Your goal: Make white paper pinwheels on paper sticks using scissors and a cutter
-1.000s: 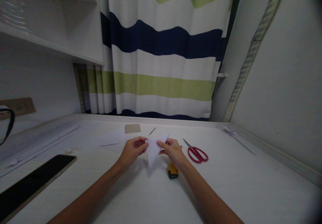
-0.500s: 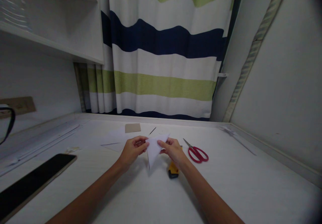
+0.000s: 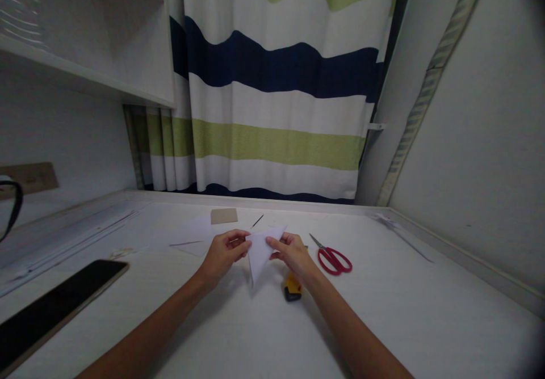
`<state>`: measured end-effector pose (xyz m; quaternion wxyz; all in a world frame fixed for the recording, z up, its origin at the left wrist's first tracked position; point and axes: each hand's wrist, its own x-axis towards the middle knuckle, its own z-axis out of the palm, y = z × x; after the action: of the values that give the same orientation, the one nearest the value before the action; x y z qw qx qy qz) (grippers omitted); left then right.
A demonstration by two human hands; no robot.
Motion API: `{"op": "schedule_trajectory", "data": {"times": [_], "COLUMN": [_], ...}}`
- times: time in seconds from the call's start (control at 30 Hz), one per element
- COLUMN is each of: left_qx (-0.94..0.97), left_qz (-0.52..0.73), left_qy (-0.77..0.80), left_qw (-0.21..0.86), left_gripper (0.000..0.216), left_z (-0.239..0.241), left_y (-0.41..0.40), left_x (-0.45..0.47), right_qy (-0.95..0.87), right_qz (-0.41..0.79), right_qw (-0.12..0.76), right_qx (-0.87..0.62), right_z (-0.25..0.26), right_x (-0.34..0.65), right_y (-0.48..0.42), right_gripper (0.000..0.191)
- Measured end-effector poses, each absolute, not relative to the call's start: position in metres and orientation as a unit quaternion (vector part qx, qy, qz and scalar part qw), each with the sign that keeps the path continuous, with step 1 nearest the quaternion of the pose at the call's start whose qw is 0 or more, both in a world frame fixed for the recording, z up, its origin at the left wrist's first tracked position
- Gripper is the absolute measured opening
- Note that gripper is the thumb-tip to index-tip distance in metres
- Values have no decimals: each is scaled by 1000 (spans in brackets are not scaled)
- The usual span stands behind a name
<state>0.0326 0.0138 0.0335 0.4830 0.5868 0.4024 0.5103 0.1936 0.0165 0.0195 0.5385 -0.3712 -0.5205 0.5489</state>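
A white sheet of paper folded into a triangle (image 3: 260,257) is held above the table, one point hanging down. My left hand (image 3: 227,254) pinches its upper left corner between thumb and fingers. On the other side my right hand (image 3: 292,253) grips the paper near the upper right corner, thumb on the front face and fingers behind. Partly hidden under my right hand lies a yellow and black tool (image 3: 293,287), perhaps a utility knife or tape measure. Red-handled scissors (image 3: 331,257) rest to the right of that hand, blades pointing away.
A phone (image 3: 63,311) lies at the left on the white table (image 3: 221,333). Farther back are a beige card (image 3: 223,215), a thin dark stick (image 3: 257,220) and white paper sheets (image 3: 189,232). Thin strips (image 3: 402,234) lie at the right edge. A striped curtain (image 3: 276,140) hangs behind.
Both hands keep the same hold on the folded paper. Only a very slight shift of the whole view shows.
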Motion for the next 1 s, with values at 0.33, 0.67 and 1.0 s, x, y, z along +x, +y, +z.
{"op": "schedule_trajectory", "data": {"times": [0.33, 0.67, 1.0], "left_qx": [597, 602, 618], "left_qz": [507, 497, 488], "left_qy": [406, 410, 408], "left_qw": [471, 471, 461], "left_gripper": [24, 23, 23], "left_z": [35, 38, 37], "left_y": [15, 14, 13], "left_x": [30, 30, 31], "right_qy": [-473, -409, -363], "right_qz": [559, 604, 574], "right_qw": [587, 607, 638], "right_qx": [-345, -316, -362], "right_z": [24, 30, 33], "right_x": [196, 203, 204], "right_y": [18, 17, 17], "right_gripper": [24, 19, 14]}}
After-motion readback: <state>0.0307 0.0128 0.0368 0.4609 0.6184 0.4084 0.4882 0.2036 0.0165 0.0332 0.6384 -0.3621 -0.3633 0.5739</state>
